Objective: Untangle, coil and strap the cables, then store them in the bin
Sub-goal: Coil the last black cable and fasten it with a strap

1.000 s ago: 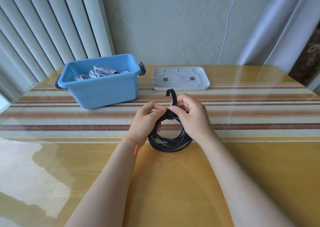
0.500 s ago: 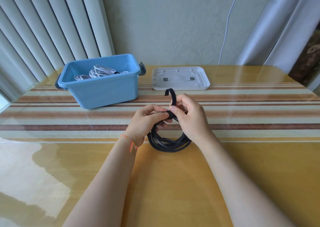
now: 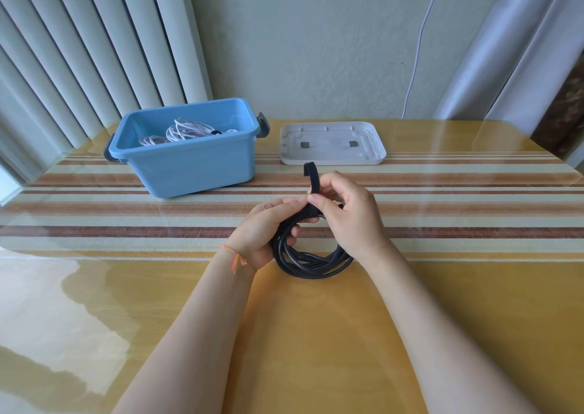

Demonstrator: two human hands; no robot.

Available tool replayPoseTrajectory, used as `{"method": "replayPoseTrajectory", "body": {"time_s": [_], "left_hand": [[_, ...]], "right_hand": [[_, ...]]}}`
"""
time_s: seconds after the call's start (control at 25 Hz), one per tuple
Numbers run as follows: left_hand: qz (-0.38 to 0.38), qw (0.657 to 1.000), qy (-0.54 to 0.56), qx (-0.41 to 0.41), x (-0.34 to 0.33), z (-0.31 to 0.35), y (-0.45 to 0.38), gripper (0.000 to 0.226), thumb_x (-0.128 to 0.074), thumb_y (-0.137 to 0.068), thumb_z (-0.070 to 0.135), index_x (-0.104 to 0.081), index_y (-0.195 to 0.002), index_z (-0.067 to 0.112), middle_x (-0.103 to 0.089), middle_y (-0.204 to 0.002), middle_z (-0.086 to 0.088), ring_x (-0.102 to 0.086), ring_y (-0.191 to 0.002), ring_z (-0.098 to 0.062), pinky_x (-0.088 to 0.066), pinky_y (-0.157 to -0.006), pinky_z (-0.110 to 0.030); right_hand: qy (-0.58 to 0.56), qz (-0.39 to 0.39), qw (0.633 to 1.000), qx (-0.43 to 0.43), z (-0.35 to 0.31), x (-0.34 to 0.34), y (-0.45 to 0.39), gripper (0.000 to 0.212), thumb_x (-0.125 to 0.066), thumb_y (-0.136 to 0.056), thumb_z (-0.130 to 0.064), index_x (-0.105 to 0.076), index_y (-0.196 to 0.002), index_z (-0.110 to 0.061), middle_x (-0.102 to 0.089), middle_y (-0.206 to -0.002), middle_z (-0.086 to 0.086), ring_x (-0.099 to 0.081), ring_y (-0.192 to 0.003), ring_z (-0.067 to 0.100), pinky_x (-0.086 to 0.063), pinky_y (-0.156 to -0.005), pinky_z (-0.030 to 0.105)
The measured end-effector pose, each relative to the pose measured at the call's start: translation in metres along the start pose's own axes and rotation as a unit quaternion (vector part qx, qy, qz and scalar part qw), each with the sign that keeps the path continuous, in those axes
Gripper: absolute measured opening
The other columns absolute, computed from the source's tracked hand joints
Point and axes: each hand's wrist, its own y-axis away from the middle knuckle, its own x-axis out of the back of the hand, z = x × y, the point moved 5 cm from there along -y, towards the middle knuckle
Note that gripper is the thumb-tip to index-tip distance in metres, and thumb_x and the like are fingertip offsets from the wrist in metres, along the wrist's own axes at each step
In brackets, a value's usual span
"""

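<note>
A coiled black cable (image 3: pixel 311 263) stands on edge on the table in front of me. My left hand (image 3: pixel 265 227) grips the coil's top left, fingers curled round the strands. My right hand (image 3: pixel 347 214) pinches a black strap (image 3: pixel 311 176) that wraps the top of the coil; the strap's free end curls up above my fingers. The blue bin (image 3: pixel 192 167) sits at the back left with a coiled white cable (image 3: pixel 186 130) inside it.
The bin's white lid (image 3: pixel 331 145) lies upside down to the right of the bin. A thin white cord (image 3: pixel 417 47) hangs down the wall behind. Vertical blinds stand at the left and a curtain at the right. The table has a glossy striped top.
Both hands shifted slightly at the coil's top; the strap is drawn a little tighter round the strands. The coil stays in place.
</note>
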Motion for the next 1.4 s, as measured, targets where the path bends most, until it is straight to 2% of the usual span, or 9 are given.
{"method": "replayPoseTrajectory", "body": {"time_s": [0.2, 0.28, 0.36, 0.52, 0.72, 0.8, 0.92, 1.16, 1.4], "left_hand": [[0.040, 0.995, -0.058, -0.068, -0.005, 0.009, 0.002, 0.010, -0.060, -0.093, 0.009, -0.068, -0.095, 0.004, -0.069, -0.083, -0.017, -0.043, -0.050, -0.013, -0.033, -0.044, -0.019], [0.043, 0.988, -0.085, -0.120, -0.008, 0.016, 0.004, 0.008, -0.066, -0.087, 0.009, -0.067, -0.095, 0.006, -0.067, -0.081, -0.016, -0.044, -0.049, -0.014, -0.035, -0.045, -0.019], [0.025, 0.983, -0.108, -0.148, -0.010, 0.023, 0.006, 0.024, -0.067, -0.081, 0.012, -0.064, -0.104, 0.009, -0.066, -0.082, -0.014, -0.049, -0.052, -0.014, -0.041, -0.049, -0.020], [0.001, 0.968, -0.174, -0.180, -0.014, 0.032, 0.013, 0.035, -0.066, -0.087, 0.001, -0.054, -0.119, 0.010, -0.069, -0.085, -0.005, -0.055, -0.063, -0.019, -0.048, -0.058, -0.022], [0.007, 0.925, -0.281, -0.256, -0.023, 0.032, 0.019, 0.030, -0.066, -0.085, 0.009, -0.052, -0.110, 0.017, -0.075, -0.093, 0.001, -0.065, -0.079, -0.016, -0.051, -0.073, -0.029], [0.017, 0.912, -0.306, -0.274, -0.025, 0.031, 0.021, 0.030, -0.067, -0.085, 0.010, -0.051, -0.108, 0.019, -0.075, -0.094, 0.004, -0.067, -0.085, -0.014, -0.053, -0.078, -0.033], [0.034, 0.905, -0.324, -0.275, -0.027, 0.030, 0.022, 0.030, -0.068, -0.086, 0.004, -0.052, -0.107, 0.020, -0.075, -0.089, 0.006, -0.065, -0.074, -0.008, -0.050, -0.076, -0.031], [0.049, 0.888, -0.366, -0.272, -0.026, 0.029, 0.022, 0.027, -0.069, -0.087, 0.009, -0.053, -0.105, 0.021, -0.075, -0.084, 0.005, -0.069, -0.075, -0.014, -0.056, -0.080, -0.040], [0.070, 0.831, -0.474, -0.284, -0.031, 0.029, 0.023, 0.021, -0.067, -0.090, 0.023, -0.062, -0.110, 0.020, -0.071, -0.086, 0.007, -0.065, -0.086, -0.012, -0.050, -0.082, -0.029]], "right_hand": [[-0.009, 0.025, 1.000, 0.007, -0.006, 0.005, -0.002, 0.004, -0.072, -0.086, -0.010, -0.069, -0.087, -0.007, -0.070, -0.077, 0.004, -0.065, -0.072, 0.022, -0.056, -0.069, 0.038], [-0.026, 0.031, 0.999, 0.006, -0.009, 0.010, -0.004, 0.004, -0.074, -0.084, -0.008, -0.071, -0.084, -0.007, -0.072, -0.076, 0.001, -0.067, -0.071, 0.018, -0.057, -0.068, 0.033], [-0.026, 0.030, 0.999, 0.008, -0.011, 0.013, -0.005, 0.007, -0.076, -0.082, -0.007, -0.072, -0.081, -0.012, -0.071, -0.075, -0.005, -0.065, -0.068, 0.011, -0.053, -0.066, 0.023], [0.018, 0.027, 0.999, 0.006, -0.008, 0.017, -0.007, 0.009, -0.080, -0.078, -0.011, -0.071, -0.079, -0.014, -0.064, -0.081, -0.004, -0.055, -0.069, 0.007, -0.042, -0.066, 0.016], [-0.007, -0.010, 0.998, -0.068, 0.002, 0.019, -0.010, 0.012, -0.078, -0.081, -0.015, -0.070, -0.077, -0.023, -0.066, -0.069, -0.007, -0.054, -0.061, 0.006, -0.045, -0.063, 0.023], [-0.014, -0.019, 0.996, -0.081, 0.003, 0.019, -0.010, 0.013, -0.078, -0.082, -0.016, -0.066, -0.086, -0.021, -0.065, -0.074, -0.006, -0.057, -0.068, 0.007, -0.048, -0.069, 0.026], [-0.011, -0.027, 0.993, -0.113, 0.008, 0.021, -0.010, 0.025, -0.077, -0.083, -0.022, -0.054, -0.092, -0.025, -0.061, -0.080, -0.005, -0.057, -0.073, 0.012, -0.050, -0.074, 0.032], [0.128, -0.070, 0.985, -0.093, 0.008, 0.022, -0.010, 0.008, -0.069, -0.090, -0.032, -0.069, -0.086, -0.024, -0.054, -0.095, -0.007, -0.052, -0.077, 0.000, -0.038, -0.069, 0.011], [0.195, -0.191, 0.956, -0.108, 0.007, 0.024, -0.006, 0.031, -0.045, -0.102, -0.040, -0.064, -0.092, -0.018, -0.045, -0.099, -0.008, -0.051, -0.090, 0.009, -0.038, -0.075, 0.021]]}}
